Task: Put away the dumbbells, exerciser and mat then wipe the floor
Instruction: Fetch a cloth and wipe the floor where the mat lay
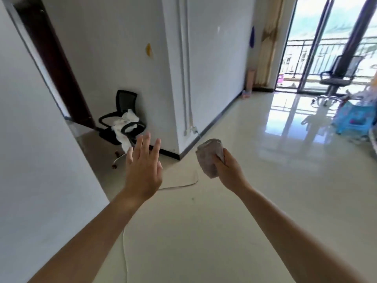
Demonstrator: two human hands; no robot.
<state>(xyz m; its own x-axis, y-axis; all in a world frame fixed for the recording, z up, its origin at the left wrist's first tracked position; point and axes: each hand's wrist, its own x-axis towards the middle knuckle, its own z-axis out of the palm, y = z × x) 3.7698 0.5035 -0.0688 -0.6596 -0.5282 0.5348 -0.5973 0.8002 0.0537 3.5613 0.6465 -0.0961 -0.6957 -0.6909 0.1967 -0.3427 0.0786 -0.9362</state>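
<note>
The glossy pale floor [234, 201] ran toward the balcony door [318, 48]. A black office chair [120, 121] draped with white cloth stood in the corner by the white wall [214, 58]. A thin white cable [183, 183] lay on the tiles. The left hand [142, 172] hung in the air, fingers [140, 146] spread and empty. The right hand [229, 170] clamped its fingers on a crumpled grey rag [209, 160], held above the floor

No text, label, brand, number or sign can be read anywhere; the walls, floor and furniture show no legible writing.
</note>
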